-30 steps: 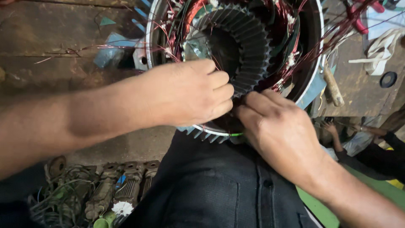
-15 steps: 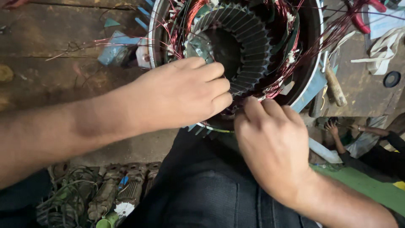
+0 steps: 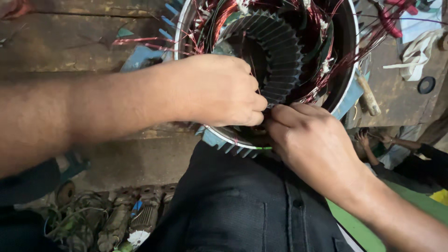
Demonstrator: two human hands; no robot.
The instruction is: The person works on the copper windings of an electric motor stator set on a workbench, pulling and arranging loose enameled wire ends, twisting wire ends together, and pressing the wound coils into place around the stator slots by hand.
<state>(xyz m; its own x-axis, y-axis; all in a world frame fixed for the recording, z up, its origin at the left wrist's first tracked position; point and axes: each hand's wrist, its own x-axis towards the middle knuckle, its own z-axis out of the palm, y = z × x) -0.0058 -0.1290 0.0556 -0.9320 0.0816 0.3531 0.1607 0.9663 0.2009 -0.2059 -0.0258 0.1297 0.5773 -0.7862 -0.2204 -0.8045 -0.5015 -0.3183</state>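
Head view, near to far: dark shirt (image 3: 242, 205) fills the foreground. Left hand (image 3: 219, 88) and right hand (image 3: 312, 140), both closed, fingertips pinching copper winding wire (image 3: 224, 16) at the near rim of the motor stator (image 3: 280, 51), crowding that edge. Beyond, wooden counter (image 3: 70, 32) lies open leftward; a hammer handle (image 3: 368, 95) and white cloth (image 3: 420, 49) hem the right.

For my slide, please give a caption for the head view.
Both hands, left hand and right hand, pinch copper windings at a motor stator rim.

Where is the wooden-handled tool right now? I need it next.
In the head view the wooden-handled tool lies on the workbench at the right, just outside the motor stator, above the right hand.
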